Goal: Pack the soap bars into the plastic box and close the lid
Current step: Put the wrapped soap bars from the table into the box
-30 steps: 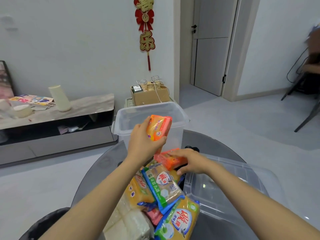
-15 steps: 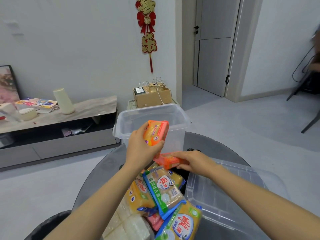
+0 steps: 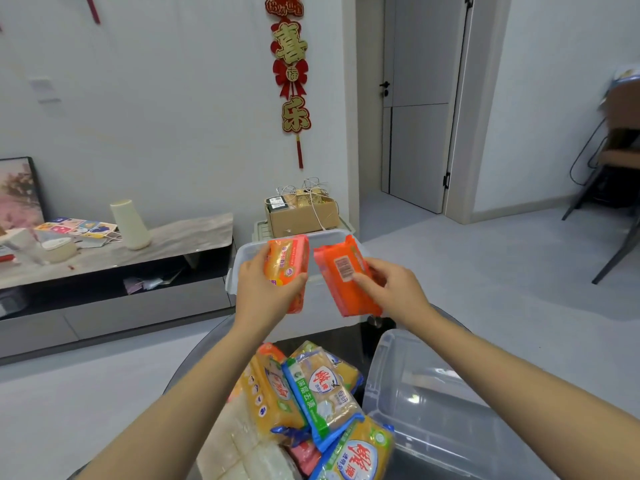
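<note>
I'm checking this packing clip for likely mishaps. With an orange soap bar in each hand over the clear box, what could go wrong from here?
1. The right hand pinches its orange soap bar near one end, so the slick wrapper might slip and miss the plastic box.
2. The soap pile looks loosely stacked near the table edge; a forearm could nudge packs off.
3. The lid lies beside the pile and may get bumped.

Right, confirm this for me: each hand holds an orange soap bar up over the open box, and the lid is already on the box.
Not the lid. In the head view the lid lies on the table by the right arm, off the plastic box. The left hand and right hand each hold an orange soap bar.
</note>
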`<action>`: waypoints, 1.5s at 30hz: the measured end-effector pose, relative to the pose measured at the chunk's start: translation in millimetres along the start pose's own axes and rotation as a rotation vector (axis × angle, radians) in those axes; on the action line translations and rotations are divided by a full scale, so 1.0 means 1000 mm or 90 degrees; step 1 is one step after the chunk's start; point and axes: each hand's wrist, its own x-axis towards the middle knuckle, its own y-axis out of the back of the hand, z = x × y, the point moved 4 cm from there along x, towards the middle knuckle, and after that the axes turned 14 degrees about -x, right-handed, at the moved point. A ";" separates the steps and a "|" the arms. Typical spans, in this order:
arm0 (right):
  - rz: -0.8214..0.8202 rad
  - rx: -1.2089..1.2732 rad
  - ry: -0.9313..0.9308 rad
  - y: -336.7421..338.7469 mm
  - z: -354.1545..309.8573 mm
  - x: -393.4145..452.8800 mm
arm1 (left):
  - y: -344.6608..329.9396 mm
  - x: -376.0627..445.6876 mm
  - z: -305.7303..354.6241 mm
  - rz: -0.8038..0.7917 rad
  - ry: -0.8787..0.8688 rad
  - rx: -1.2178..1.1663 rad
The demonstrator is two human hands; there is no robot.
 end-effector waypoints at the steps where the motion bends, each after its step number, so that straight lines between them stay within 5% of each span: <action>1: 0.005 0.054 -0.040 0.005 -0.004 0.007 | 0.001 0.004 0.005 0.001 0.004 -0.009; 5: 0.001 0.173 -0.134 0.015 -0.026 0.037 | -0.002 0.031 0.010 -0.012 0.084 -0.070; 11: -0.039 0.098 -0.259 -0.008 -0.038 0.104 | -0.014 0.080 -0.005 -0.074 0.227 -0.147; 15: -0.145 0.051 -0.298 -0.032 -0.032 0.133 | -0.022 0.107 -0.029 -0.163 0.311 -0.016; 26: -0.445 -0.384 -0.198 -0.094 -0.013 0.138 | -0.052 0.126 -0.074 -0.305 0.414 0.257; 30: -0.406 -0.434 -0.191 -0.092 -0.016 0.137 | -0.057 0.124 -0.079 -0.351 0.454 0.311; 40: -0.106 -0.178 -0.081 -0.056 0.013 0.130 | -0.075 0.128 -0.070 -0.380 0.374 0.442; 45: -0.085 -0.064 -0.058 -0.055 0.021 0.123 | -0.097 0.125 -0.064 -0.484 0.295 0.603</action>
